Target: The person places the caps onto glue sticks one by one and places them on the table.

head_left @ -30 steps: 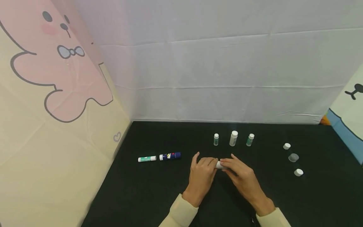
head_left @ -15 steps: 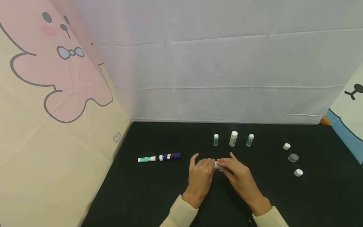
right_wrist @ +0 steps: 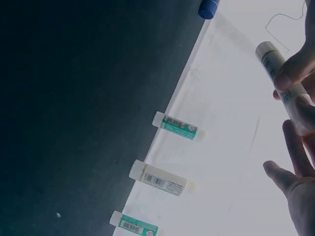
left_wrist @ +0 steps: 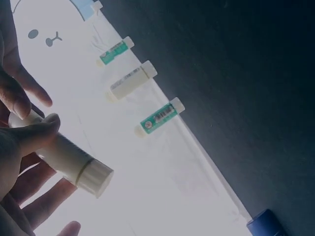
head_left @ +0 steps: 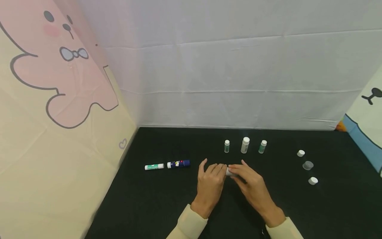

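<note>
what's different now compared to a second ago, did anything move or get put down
The right hand has shifted slightly left, toward the left hand. Nothing was taken hold of or let go: both hands still hold the white tube. Unmoved: the three standing tubes, the two lying tubes, the two white caps and the clear cup.

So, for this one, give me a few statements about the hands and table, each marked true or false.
1. The left hand and right hand both hold a white tube. True.
2. Three white-capped tubes stand upright beyond the hands. True.
3. The middle one has a green label. False: its label is pale.
4. The green-and-white stick and navy stick lie on their sides. True.
5. In the head view, the navy stick is left of the green-and-white stick. False: it is to the right.
</note>
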A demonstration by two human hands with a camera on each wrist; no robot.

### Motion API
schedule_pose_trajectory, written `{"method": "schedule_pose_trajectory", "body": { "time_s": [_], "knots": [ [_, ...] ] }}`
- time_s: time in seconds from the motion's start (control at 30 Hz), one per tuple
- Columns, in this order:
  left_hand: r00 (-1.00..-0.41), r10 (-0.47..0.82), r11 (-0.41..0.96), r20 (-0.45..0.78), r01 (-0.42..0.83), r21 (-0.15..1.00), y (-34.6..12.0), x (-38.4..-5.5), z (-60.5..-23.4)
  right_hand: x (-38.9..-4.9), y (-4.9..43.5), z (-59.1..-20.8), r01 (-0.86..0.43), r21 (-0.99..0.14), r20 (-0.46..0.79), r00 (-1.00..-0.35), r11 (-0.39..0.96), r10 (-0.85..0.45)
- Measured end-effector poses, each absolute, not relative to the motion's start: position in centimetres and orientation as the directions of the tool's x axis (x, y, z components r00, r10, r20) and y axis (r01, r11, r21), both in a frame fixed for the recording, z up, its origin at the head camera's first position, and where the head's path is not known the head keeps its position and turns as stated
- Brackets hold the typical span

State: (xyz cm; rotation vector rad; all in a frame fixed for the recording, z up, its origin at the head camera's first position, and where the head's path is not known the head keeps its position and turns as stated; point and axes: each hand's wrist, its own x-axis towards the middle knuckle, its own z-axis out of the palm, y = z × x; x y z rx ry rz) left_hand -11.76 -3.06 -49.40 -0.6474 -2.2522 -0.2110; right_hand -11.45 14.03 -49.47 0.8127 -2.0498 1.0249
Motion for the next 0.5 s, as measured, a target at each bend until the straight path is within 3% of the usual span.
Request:
{"method": "schedule_pose_trajectory", "body": {
  "time_s": [0.3, 0.5],
  "knots": [
    [-0.581, 0.357, 0.865, 0.732, 0.501, -0.024, -3.5, -12.0, -49.5, -11.8, 14.4, -49.1, -0.787, -0.353, 0.806, -0.530, 0.505, -0.262],
    [-0.603, 0.342, 0.877, 0.720, 0.480, -0.014, -4.1, -12.2, -49.8, -11.6, 15.1, -49.0, -0.766, -0.369, 0.788, -0.558, 0.527, -0.259]
  ]
}}
